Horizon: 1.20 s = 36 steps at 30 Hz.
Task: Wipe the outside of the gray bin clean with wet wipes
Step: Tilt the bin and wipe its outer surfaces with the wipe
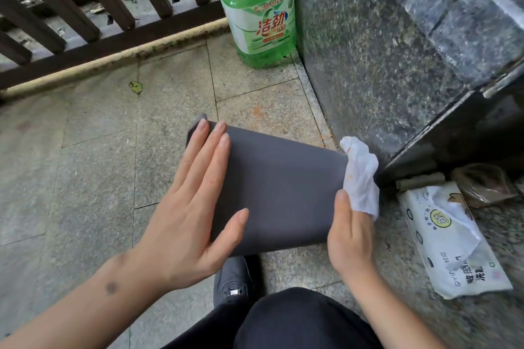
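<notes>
Home balcony, railing point(85, 8), tiled floor point(99, 136)

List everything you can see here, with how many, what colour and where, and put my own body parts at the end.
bin: one, gray, on its side over the floor tiles, centre
wipe: one, white with brownish stains, against the bin's right end
wipes pack: one, white, open, on the stone ledge at right
bottle: one, green, in the corner by the stone wall
railing: one, dark brown, top left
shoe: one, gray, below the bin
left hand: flat on the bin
right hand: holding the wipe
</notes>
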Each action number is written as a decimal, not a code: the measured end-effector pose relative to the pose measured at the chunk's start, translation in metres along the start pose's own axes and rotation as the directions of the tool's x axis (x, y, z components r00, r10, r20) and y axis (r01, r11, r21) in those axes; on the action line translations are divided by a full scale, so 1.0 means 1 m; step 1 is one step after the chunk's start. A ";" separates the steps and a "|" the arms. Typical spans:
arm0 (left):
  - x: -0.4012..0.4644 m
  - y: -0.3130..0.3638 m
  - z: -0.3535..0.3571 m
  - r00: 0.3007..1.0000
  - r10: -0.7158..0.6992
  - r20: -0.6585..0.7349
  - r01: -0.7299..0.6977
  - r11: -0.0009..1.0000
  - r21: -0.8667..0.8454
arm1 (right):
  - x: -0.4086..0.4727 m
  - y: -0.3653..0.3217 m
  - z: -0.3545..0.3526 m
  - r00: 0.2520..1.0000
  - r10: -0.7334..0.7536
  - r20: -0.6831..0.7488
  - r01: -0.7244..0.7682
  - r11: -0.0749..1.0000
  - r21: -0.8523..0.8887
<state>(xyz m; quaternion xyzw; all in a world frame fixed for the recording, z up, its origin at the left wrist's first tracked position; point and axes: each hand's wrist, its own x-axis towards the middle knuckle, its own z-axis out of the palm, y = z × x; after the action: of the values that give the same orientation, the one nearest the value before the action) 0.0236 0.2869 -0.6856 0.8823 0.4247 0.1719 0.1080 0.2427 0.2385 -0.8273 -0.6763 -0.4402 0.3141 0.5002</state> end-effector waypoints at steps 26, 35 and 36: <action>0.007 -0.015 0.009 0.968 -0.249 -0.030 0.250 0.968 0.026 | 0.052 -0.066 0.032 0.874 -0.253 0.415 0.297 0.954 -0.044; 0.008 -0.009 0.013 0.973 -0.216 -0.076 0.216 0.976 0.000 | 0.059 -0.030 -0.003 0.992 0.113 0.052 -0.094 0.954 -0.284; 0.011 -0.006 0.013 0.977 -0.197 -0.079 0.197 0.980 -0.010 | 0.053 -0.032 -0.003 0.991 0.134 0.027 -0.123 0.957 -0.261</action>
<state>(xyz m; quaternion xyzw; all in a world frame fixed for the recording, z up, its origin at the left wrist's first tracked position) 0.0308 0.2987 -0.6969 0.8281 0.5139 0.1959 0.1085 0.2586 0.2894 -0.7953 -0.7559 -0.4435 0.3005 0.3763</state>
